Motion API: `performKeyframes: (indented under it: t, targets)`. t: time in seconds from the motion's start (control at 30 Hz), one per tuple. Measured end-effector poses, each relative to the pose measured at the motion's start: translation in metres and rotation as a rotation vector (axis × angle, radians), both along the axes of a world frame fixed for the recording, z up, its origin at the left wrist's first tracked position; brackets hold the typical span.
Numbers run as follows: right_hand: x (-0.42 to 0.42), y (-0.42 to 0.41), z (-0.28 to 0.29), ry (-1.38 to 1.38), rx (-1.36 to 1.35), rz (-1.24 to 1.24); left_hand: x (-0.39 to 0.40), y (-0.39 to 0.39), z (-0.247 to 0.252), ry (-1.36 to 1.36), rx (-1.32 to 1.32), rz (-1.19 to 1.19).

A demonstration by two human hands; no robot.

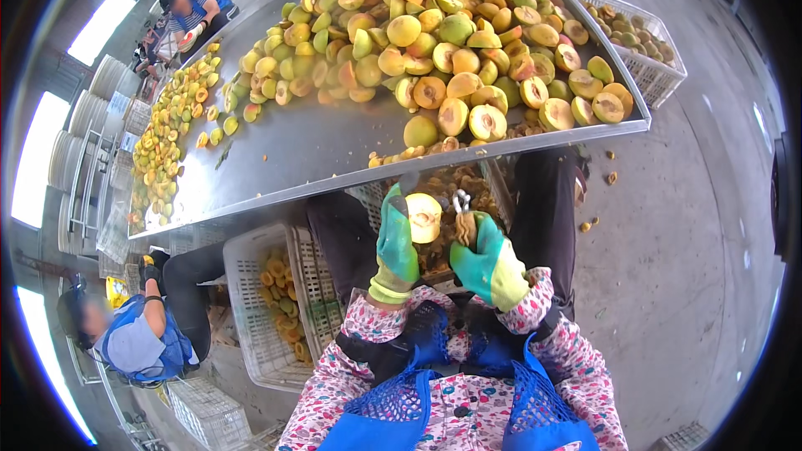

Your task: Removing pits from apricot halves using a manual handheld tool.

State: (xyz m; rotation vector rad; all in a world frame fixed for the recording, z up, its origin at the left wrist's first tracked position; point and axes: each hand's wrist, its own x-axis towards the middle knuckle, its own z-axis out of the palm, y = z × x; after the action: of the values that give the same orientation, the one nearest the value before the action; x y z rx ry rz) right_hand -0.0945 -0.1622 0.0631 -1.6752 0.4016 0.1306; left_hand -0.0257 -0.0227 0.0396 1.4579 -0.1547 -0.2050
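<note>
My left hand (398,244), in a green and yellow glove, holds a halved fruit (424,218), perhaps a peach or apricot, with its pale cut face showing. My right hand (489,258), gloved alike, grips a small tool by its wrapped brown handle (465,229); the looped metal tip (462,201) points away from me, beside the fruit but apart from it. Both hands are over a crate of brownish scraps (438,252) between my knees. Beyond them, a metal table (294,144) bears a big heap of halved fruit (401,31).
A white plastic crate (250,326) with fruit pieces stands at my left, another crate (658,78) beyond the table's right corner. A co-worker (144,332) sits at the left, another (197,12) at the table's far left. The table's metal rim (388,170) runs just beyond my hands.
</note>
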Motion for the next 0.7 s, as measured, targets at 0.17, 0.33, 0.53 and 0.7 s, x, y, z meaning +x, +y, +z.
performKeyframes:
  t: [0.17,0.33,0.53,0.7]
  targets:
    - [-0.014,0.007,-0.003,-0.200,-0.259,0.093,-0.008,-0.003,0.012,0.096,-0.269,-0.043]
    - [-0.017,0.007,-0.002,-0.361,-0.568,0.163,-0.009,-0.001,0.012,0.225,-0.366,-0.111]
    - [-0.022,0.009,0.001,-0.267,-0.842,0.331,-0.015,0.002,0.008,0.358,-0.567,-0.127]
    - [-0.026,0.011,0.008,-0.220,-0.764,0.281,-0.022,-0.016,0.027,0.031,-0.244,0.041]
